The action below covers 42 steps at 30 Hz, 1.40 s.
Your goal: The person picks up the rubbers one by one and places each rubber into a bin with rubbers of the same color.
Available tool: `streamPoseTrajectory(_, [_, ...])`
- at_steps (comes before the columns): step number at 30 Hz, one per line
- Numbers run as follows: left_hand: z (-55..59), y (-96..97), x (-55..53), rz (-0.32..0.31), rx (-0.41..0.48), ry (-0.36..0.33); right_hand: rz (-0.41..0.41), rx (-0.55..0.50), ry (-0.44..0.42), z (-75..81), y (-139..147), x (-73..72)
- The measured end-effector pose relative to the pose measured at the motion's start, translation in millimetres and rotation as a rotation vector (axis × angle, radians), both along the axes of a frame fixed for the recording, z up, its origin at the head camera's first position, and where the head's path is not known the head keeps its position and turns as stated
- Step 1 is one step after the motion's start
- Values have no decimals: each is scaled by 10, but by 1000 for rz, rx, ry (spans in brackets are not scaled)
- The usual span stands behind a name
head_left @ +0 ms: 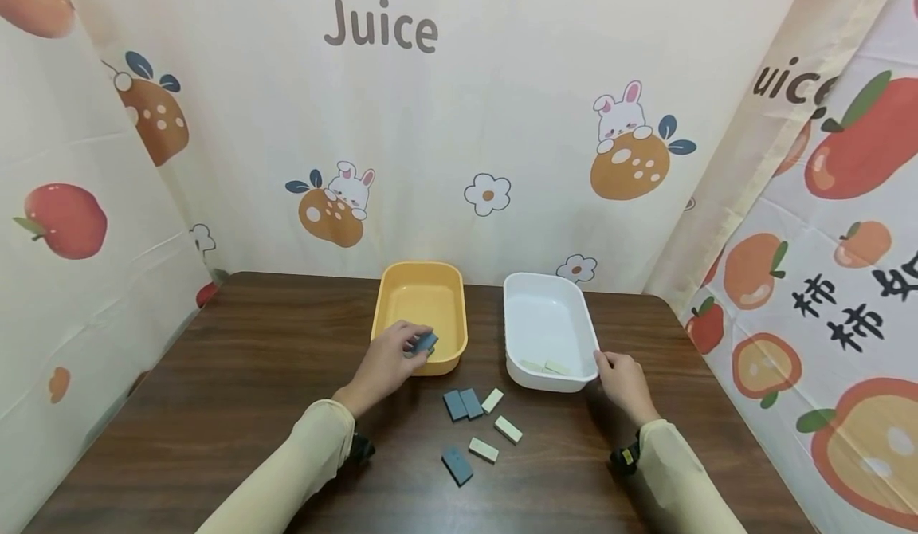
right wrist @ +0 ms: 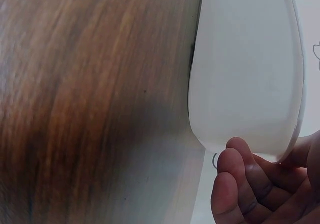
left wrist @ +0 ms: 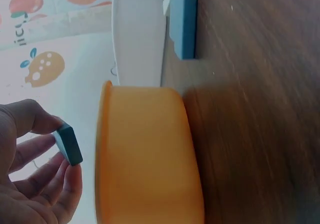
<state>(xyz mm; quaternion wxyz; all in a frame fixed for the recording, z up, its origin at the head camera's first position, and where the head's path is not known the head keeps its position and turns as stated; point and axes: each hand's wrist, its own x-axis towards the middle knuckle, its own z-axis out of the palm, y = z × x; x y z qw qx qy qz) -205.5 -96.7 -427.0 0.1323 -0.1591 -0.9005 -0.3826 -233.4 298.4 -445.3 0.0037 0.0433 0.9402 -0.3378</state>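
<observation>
Between the thumb and fingers of my left hand (head_left: 383, 363) is a dark blue-grey block (head_left: 425, 342), held above the near end of a yellow bin (head_left: 446, 365). The left wrist view shows this block (left wrist: 68, 144) higher than the bin's rim. My right hand (head_left: 625, 384) grips the rim of a white bin (head_left: 551, 382) at its near right corner, the thumb at the edge and the fingers against the outside. Pale cream blocks (head_left: 555, 367) lie inside the white bin, at its near end.
On the brown wooden table (head_left: 287, 343), in front of the bins, lie two touching blue-grey blocks (head_left: 455, 406), a nearer blue-grey block (head_left: 457, 467) and three cream blocks (head_left: 508, 429). A printed curtain (head_left: 488, 119) hangs behind the table and along both sides.
</observation>
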Motion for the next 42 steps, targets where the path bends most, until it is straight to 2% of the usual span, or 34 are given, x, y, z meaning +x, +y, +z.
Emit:
streamPoseTrajectory(6, [-35, -35, -95, 45, 47, -77, -6, 3, 5, -18, -3, -5])
streamPoseTrajectory(12, [-105, -44, -178, 62, 45, -131, -5, 4, 9, -19, -6, -10])
streamPoseTrajectory(15, [-113, -25, -212, 60, 22, -161, -8, 1, 6, -21, -5, -6])
streamPoseTrajectory(23, [-11, 76, -339, 51, -71, -276, -21, 8, 9, -24, -6, -10])
streamPoseTrajectory(30, [-20, 154, -460, 40, -150, -366, -18, 8, 5, -34, -5, -7])
streamPoseTrajectory(42, [-7, 276, -554, -34, -224, -449, -20, 3, 6, -21, -16, -15])
